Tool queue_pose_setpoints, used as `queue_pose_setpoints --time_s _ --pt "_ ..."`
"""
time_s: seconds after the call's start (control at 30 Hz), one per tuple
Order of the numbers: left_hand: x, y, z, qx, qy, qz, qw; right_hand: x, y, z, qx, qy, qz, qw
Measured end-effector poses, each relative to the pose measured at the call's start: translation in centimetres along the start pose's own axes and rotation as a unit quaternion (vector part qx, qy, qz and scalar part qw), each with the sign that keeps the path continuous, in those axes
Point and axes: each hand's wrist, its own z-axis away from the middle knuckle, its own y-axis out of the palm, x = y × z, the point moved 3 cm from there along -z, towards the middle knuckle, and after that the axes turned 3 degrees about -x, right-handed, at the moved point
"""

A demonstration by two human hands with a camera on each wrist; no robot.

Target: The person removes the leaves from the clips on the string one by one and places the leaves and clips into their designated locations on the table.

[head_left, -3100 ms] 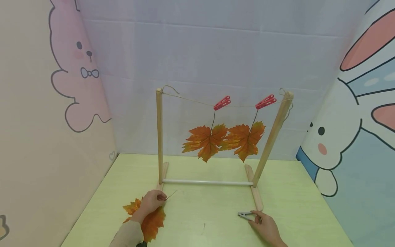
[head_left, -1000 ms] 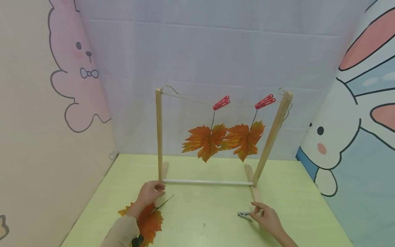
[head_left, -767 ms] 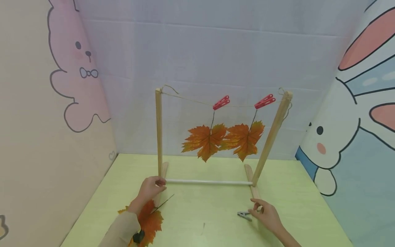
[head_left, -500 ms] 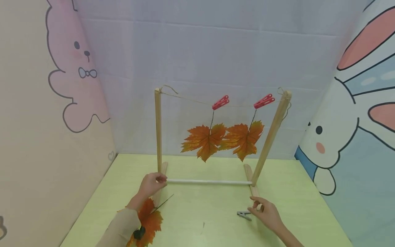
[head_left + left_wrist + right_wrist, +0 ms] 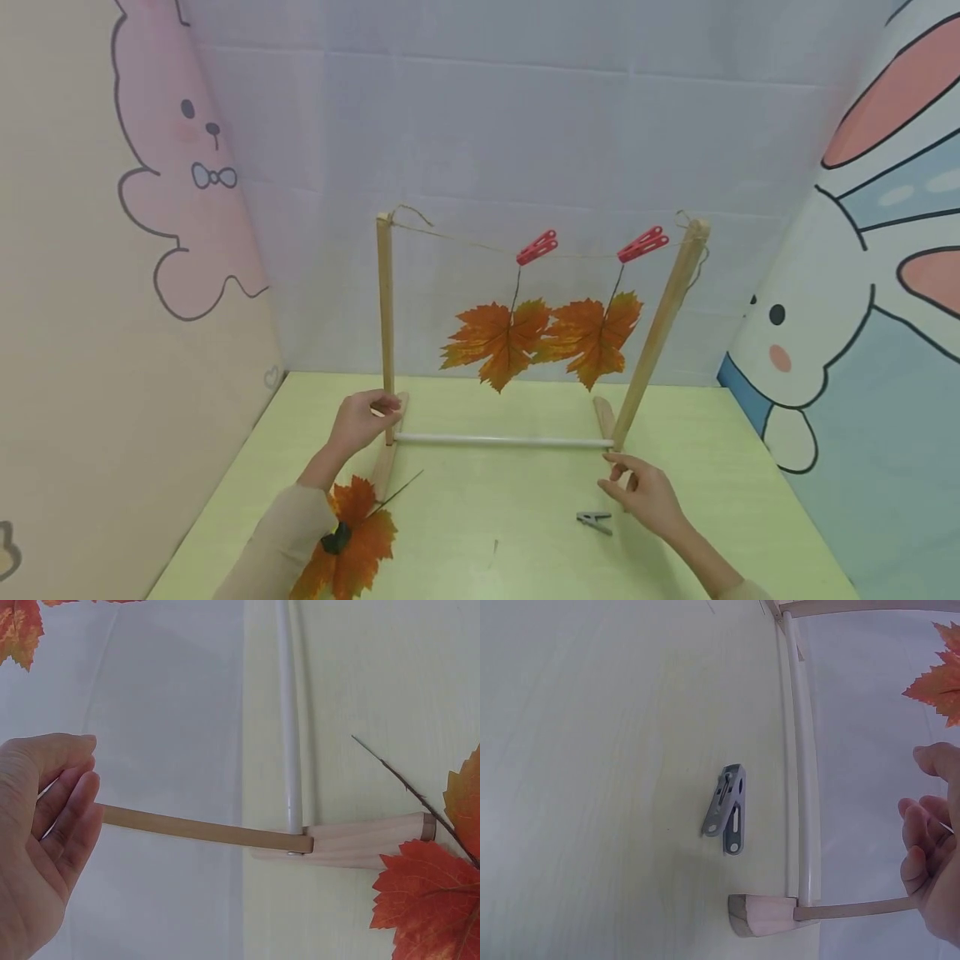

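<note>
My left hand (image 5: pixel 362 423) is raised by the left wooden post (image 5: pixel 386 308), fingers loosely bent with nothing between them. Below it an orange maple leaf (image 5: pixel 369 546) lies on the table, its dark stem (image 5: pixel 405 781) pointing towards the frame. My right hand (image 5: pixel 648 500) hovers near the foot of the right post (image 5: pixel 662 325), thumb and fingers apart, holding nothing. A grey clothespin (image 5: pixel 595 522) rests on the table just left of it. Two more maple leaves, one left (image 5: pixel 498 343) and one right (image 5: pixel 597 335), hang from a string (image 5: pixel 457 241) by red clothespins (image 5: pixel 537 247).
A white rod (image 5: pixel 502 440) joins the two posts low down, above wooden feet (image 5: pixel 769 915). The pale yellow table (image 5: pixel 480 500) meets a white cloth backdrop (image 5: pixel 480 150). Cartoon-printed panels stand at the left (image 5: pixel 187 250) and right (image 5: pixel 795 358).
My left hand has let go of the table leaf's stem and risen to the left post. My right hand has released the grey clothespin and moved up from it.
</note>
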Motion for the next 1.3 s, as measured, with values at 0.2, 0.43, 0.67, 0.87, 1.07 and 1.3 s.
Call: queue_pose_setpoints --time_s 0.2,0.43,0.67,0.87,1.07,1.3 --pt "-1.2 -1.0 -0.6 -0.004 0.006 0.005 1.0 0.8 -0.4 -0.8 -0.01 -0.04 -0.002 0.9992" --pt "-3.4 -2.4 -1.6 -0.013 0.036 0.01 0.9992 1.6 -1.5 -1.8 -0.008 -0.059 0.005 0.9982" --pt "-5.0 -3.2 -2.4 -0.021 0.071 -0.017 0.9971 2.8 -2.5 -2.6 -0.015 -0.081 0.009 0.9966" --pt "-6.6 -4.0 -3.1 -0.027 0.098 -0.026 0.9945 3.6 -3.1 -2.9 -0.016 -0.11 0.007 0.9938" --pt "-8.0 -4.7 -3.8 -0.021 0.105 -0.026 0.9939 4.2 -3.8 -3.5 -0.02 -0.133 0.016 0.9908" --pt "-9.0 -5.1 -4.3 -0.017 0.113 -0.01 0.9933 4.9 -4.4 -4.4 -0.024 -0.144 0.027 0.989"
